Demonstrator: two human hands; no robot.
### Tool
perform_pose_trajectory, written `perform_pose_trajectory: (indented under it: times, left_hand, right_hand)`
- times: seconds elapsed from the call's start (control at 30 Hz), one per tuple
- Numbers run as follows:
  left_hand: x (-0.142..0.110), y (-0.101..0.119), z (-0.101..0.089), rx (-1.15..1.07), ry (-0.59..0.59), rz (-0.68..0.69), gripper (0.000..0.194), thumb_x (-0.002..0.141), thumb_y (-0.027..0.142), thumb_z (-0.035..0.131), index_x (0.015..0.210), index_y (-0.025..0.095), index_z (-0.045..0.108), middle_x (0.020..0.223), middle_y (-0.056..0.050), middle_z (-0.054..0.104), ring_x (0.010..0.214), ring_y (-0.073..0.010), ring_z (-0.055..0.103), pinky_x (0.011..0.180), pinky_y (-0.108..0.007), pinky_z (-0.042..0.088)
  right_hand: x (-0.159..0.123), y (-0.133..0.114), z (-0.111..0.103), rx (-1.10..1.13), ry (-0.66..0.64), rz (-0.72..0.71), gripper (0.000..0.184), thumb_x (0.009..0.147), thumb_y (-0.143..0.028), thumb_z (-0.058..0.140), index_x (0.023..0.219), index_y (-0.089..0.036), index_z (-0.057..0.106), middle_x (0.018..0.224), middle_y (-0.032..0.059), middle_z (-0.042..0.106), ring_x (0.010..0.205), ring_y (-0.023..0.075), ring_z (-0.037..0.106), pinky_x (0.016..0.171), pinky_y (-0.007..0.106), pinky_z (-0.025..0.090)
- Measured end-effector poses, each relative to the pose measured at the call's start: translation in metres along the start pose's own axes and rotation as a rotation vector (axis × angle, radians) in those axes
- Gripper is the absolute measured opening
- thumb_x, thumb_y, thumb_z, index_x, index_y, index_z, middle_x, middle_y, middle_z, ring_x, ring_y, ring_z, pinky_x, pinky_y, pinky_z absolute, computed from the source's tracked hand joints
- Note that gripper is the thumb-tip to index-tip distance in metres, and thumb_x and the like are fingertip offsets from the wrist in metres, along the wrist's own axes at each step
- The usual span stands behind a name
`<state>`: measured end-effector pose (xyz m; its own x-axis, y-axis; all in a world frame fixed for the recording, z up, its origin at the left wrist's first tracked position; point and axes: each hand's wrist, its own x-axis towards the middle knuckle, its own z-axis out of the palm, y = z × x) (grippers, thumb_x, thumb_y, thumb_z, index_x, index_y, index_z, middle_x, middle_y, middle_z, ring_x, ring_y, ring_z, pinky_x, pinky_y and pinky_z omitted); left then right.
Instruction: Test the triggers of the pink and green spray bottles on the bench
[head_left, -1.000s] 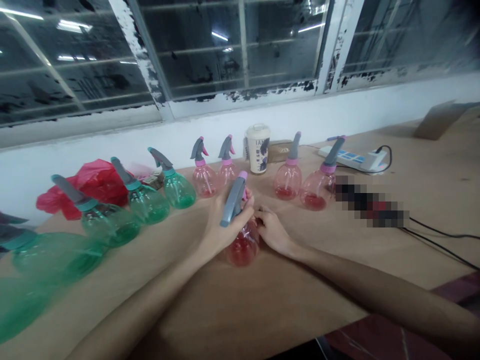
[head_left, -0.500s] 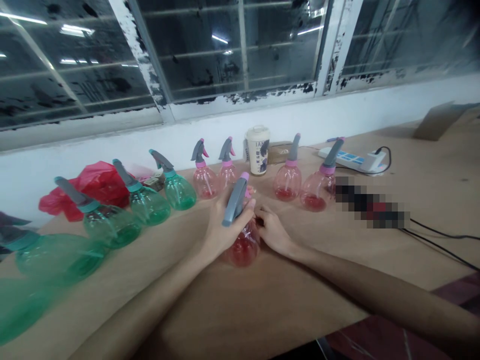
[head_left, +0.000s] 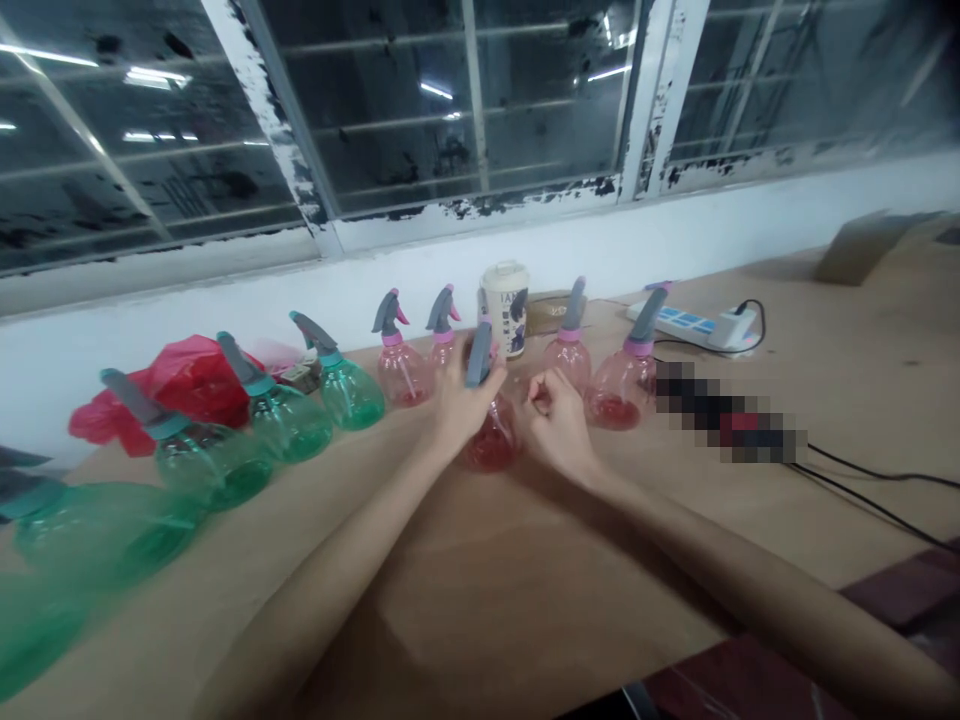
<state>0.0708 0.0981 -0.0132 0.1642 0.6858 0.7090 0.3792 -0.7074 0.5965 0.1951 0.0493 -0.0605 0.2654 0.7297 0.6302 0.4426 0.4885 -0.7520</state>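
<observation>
A pink spray bottle with a grey trigger head stands on the brown table, further out towards the row of bottles. My left hand is wrapped round its neck and trigger head. My right hand is just to the right of the bottle, off it, fingers curled into a loose fist with nothing visible in them.
Several pink spray bottles and green spray bottles line the wall side. A paper cup, a red plastic bag, a white power strip with black cables and a cardboard piece are also there.
My left hand has pushed the pink bottle away from me towards the row. My right hand has come off the bottle's side and curled up beside it.
</observation>
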Motion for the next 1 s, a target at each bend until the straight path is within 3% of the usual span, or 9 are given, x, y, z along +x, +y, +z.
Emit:
perform_pose_trajectory:
  times: [0.07, 0.2, 0.37, 0.57, 0.77, 1.0]
  left_hand:
    - [0.011, -0.004, 0.014, -0.015, 0.032, 0.021, 0.031, 0.080, 0.022, 0.063, 0.108, 0.024, 0.051, 0.100, -0.004, 0.068, 0.091, -0.0197, 0.065, 0.082, -0.034, 0.051]
    - [0.031, -0.012, 0.034, -0.002, 0.030, -0.014, 0.031, 0.080, 0.024, 0.062, 0.107, 0.024, 0.049, 0.094, -0.004, 0.069, 0.081, -0.0187, 0.066, 0.075, -0.033, 0.052]
    - [0.051, -0.024, 0.047, 0.038, 0.023, -0.071, 0.032, 0.081, 0.031, 0.062, 0.109, 0.022, 0.049, 0.086, -0.004, 0.069, 0.071, -0.0187, 0.066, 0.067, -0.031, 0.051]
    - [0.070, -0.039, 0.061, 0.066, 0.041, -0.064, 0.035, 0.081, 0.034, 0.063, 0.109, 0.021, 0.049, 0.090, -0.006, 0.070, 0.078, -0.0207, 0.066, 0.070, -0.032, 0.052]
    - [0.079, -0.046, 0.068, 0.076, 0.020, -0.084, 0.039, 0.083, 0.039, 0.062, 0.114, 0.020, 0.048, 0.097, -0.010, 0.070, 0.090, -0.0240, 0.067, 0.080, -0.036, 0.052]
    - [0.072, -0.043, 0.063, 0.077, -0.008, -0.079, 0.056, 0.079, 0.039, 0.066, 0.124, 0.017, 0.042, 0.114, -0.015, 0.065, 0.104, -0.0285, 0.064, 0.090, -0.041, 0.050]
  right_hand:
    - [0.006, -0.003, -0.004, 0.008, 0.063, -0.016, 0.017, 0.070, -0.007, 0.043, 0.075, -0.023, 0.040, 0.083, 0.0011, 0.050, 0.084, 0.0178, 0.053, 0.074, 0.031, 0.044]
    - [0.009, -0.002, -0.004, 0.037, 0.121, -0.031, 0.013, 0.074, -0.012, 0.046, 0.082, -0.022, 0.043, 0.087, 0.0022, 0.053, 0.079, 0.0169, 0.054, 0.071, 0.032, 0.046]
    - [0.009, 0.007, -0.002, 0.030, 0.119, -0.039, 0.012, 0.076, -0.013, 0.047, 0.085, -0.022, 0.044, 0.087, 0.0022, 0.054, 0.074, 0.0155, 0.055, 0.065, 0.030, 0.047]
    - [0.017, 0.011, -0.008, -0.026, 0.185, -0.062, 0.015, 0.076, -0.012, 0.046, 0.087, -0.022, 0.043, 0.083, 0.0001, 0.050, 0.071, 0.0152, 0.052, 0.066, 0.031, 0.044]
    - [0.023, 0.017, -0.014, -0.153, 0.272, -0.085, 0.018, 0.073, -0.013, 0.045, 0.087, -0.022, 0.040, 0.088, 0.0024, 0.046, 0.083, 0.0197, 0.048, 0.079, 0.039, 0.042]
    - [0.018, 0.014, -0.025, -0.313, 0.333, -0.069, 0.025, 0.070, -0.015, 0.046, 0.093, -0.021, 0.038, 0.102, 0.0090, 0.042, 0.101, 0.0259, 0.042, 0.091, 0.049, 0.040]
